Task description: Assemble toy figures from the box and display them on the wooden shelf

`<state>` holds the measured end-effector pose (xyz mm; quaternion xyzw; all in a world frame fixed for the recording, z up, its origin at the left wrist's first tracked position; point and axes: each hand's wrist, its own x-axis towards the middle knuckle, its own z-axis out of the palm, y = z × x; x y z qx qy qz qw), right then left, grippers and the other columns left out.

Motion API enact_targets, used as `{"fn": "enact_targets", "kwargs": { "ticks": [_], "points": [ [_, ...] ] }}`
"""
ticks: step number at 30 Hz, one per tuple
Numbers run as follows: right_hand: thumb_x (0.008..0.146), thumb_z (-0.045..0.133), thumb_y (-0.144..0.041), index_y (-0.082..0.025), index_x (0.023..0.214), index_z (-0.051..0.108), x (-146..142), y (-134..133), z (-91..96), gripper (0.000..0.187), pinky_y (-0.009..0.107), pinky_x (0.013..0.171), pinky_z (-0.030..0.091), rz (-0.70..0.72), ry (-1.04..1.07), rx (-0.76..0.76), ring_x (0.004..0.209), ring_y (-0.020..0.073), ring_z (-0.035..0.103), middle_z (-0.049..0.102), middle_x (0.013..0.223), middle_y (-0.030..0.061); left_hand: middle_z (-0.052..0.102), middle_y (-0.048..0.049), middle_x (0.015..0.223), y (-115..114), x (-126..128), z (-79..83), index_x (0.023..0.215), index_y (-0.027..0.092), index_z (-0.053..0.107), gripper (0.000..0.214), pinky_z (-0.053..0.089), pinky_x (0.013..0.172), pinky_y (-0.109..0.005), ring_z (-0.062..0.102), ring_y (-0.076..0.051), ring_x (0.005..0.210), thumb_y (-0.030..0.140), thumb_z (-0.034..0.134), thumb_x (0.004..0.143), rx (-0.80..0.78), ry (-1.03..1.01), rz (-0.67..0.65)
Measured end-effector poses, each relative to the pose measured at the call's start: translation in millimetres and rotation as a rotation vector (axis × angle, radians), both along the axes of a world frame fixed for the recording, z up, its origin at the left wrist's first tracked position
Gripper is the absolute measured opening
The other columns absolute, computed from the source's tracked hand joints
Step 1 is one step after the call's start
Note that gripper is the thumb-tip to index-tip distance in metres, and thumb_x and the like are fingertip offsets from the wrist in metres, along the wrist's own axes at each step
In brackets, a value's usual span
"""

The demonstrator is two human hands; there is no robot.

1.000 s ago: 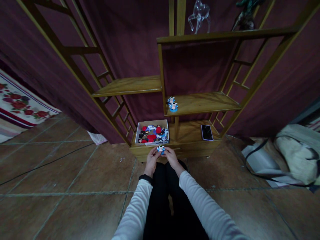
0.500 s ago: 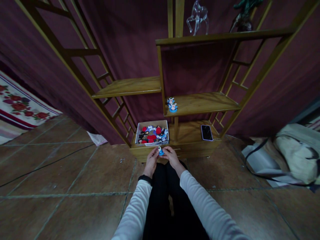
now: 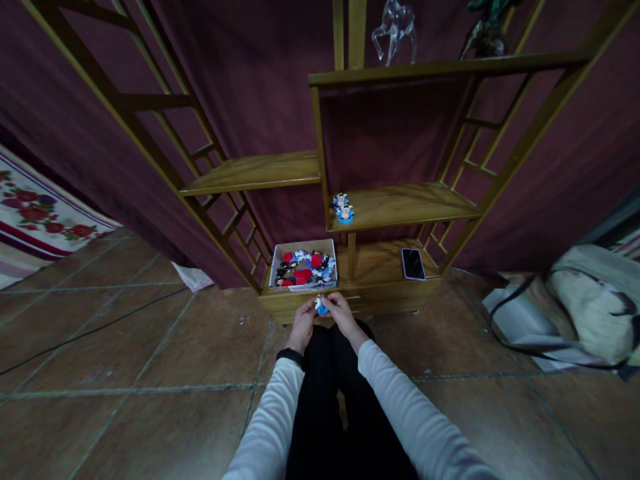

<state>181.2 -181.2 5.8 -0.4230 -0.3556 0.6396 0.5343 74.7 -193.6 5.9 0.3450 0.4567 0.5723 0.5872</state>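
A small blue-and-white figurine [image 3: 321, 307] is pinched between both my hands, just in front of the low cabinet. My left hand [image 3: 303, 321] closes on its left side, and my right hand [image 3: 341, 312] grips it from the right. Behind my hands, an open cardboard box [image 3: 274, 274] holds several small red, black, white and purple figurines. Two similar blue-and-white figurines [image 3: 345, 213] stand one behind the other at the left end of the middle right shelf [image 3: 410, 208].
A phone [image 3: 413, 265] lies on the cabinet's lower board. A clear glass horse [image 3: 396, 32] and a dark green figure [image 3: 487, 30] stand on the upper shelf. To the left is a higher shelf [image 3: 257, 170]. A pale bag [image 3: 595, 303] rests on the floor at right.
Between my fingers the figurine has turned and tilted, its blue base now facing more to the right. My hands stay in nearly the same place; the view has shifted slightly.
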Motion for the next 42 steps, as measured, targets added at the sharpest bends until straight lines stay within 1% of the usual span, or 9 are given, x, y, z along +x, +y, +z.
{"fn": "enact_targets", "kwargs": {
  "ticks": [5,11,15,20,24,27,32,37,42],
  "points": [
    [0.059,0.068,-0.047,-0.019,0.072,0.054,0.2,2.7,-8.6,0.033,0.030,0.055,0.054,0.012,-0.002,0.027,0.062,0.0136,0.056,0.057,0.069,-0.0020,0.068,-0.0078,0.076,0.4,-0.7,-0.9,0.084,0.013,0.070,0.030,0.042,0.068,-0.026,0.060,-0.017,0.076,0.021,0.070,0.055,-0.003,-0.005,-0.001],
    [0.061,0.062,-0.030,-0.020,0.078,0.057,-0.3,3.4,-11.9,0.021,0.032,0.061,0.054,0.008,-0.020,0.030,0.071,0.0156,0.059,0.059,0.080,-0.0001,0.068,-0.0072,0.074,1.4,-2.1,-2.5,0.087,0.013,0.069,0.031,0.043,0.067,-0.026,0.060,-0.016,0.072,0.024,0.070,0.057,-0.011,-0.012,0.019],
    [0.059,0.059,-0.024,-0.020,0.081,0.059,-0.2,2.2,-8.6,0.022,0.031,0.062,0.052,0.024,-0.031,0.029,0.074,0.0161,0.058,0.060,0.083,0.0006,0.067,-0.0070,0.073,2.0,-2.4,-3.5,0.086,0.012,0.069,0.031,0.042,0.066,-0.025,0.059,-0.015,0.068,0.025,0.071,0.057,-0.014,-0.019,0.041],
    [0.056,0.059,-0.018,-0.020,0.085,0.059,-0.5,2.5,-8.9,0.029,0.028,0.065,0.050,0.076,-0.020,0.078,0.076,0.0156,0.057,0.062,0.081,-0.0009,0.067,-0.0058,0.072,2.8,-2.2,-4.4,0.084,0.012,0.069,0.031,0.041,0.064,-0.023,0.056,-0.012,0.063,0.026,0.072,0.056,-0.042,-0.010,0.052],
    [0.054,0.059,-0.014,-0.021,0.086,0.060,-1.6,4.2,-12.3,0.033,0.026,0.065,0.050,0.055,0.004,0.097,0.077,0.0155,0.057,0.062,0.080,-0.0018,0.067,-0.0062,0.072,2.7,-1.7,-3.4,0.083,0.012,0.069,0.032,0.041,0.064,-0.023,0.056,-0.012,0.064,0.027,0.073,0.056,-0.052,-0.011,0.063],
    [0.055,0.061,-0.016,-0.022,0.088,0.060,-1.7,3.5,-12.0,0.033,0.027,0.063,0.051,0.029,0.047,0.087,0.076,0.0159,0.057,0.062,0.082,-0.0012,0.067,-0.0064,0.074,1.8,-2.0,-2.3,0.083,0.012,0.069,0.032,0.041,0.065,-0.024,0.058,-0.013,0.066,0.027,0.073,0.055,-0.062,-0.024,0.089],
    [0.059,0.061,-0.020,-0.020,0.084,0.062,-1.0,0.5,-7.1,0.026,0.030,0.063,0.053,-0.040,0.096,0.060,0.072,0.0156,0.059,0.062,0.083,0.0008,0.068,-0.0067,0.080,0.4,-3.4,-1.0,0.088,0.013,0.067,0.036,0.042,0.070,-0.025,0.059,-0.012,0.070,0.022,0.075,0.054,-0.069,-0.087,0.108],
    [0.061,0.063,-0.026,-0.019,0.081,0.064,-1.2,1.3,-7.6,0.022,0.034,0.067,0.054,-0.058,0.139,0.052,0.072,0.0163,0.060,0.064,0.082,0.0018,0.068,-0.0090,0.085,0.6,-3.6,0.7,0.094,0.012,0.066,0.042,0.043,0.076,-0.028,0.061,-0.015,0.077,0.022,0.076,0.054,-0.064,-0.092,0.098],
    [0.062,0.065,-0.031,-0.018,0.081,0.065,-0.6,1.7,-9.1,0.023,0.036,0.072,0.053,-0.079,0.147,0.037,0.075,0.0174,0.062,0.065,0.087,0.0039,0.069,-0.0107,0.089,1.5,-4.4,-0.5,0.096,0.011,0.066,0.045,0.041,0.085,-0.031,0.061,-0.018,0.087,0.022,0.077,0.054,-0.052,-0.088,0.068]
  ]
}}
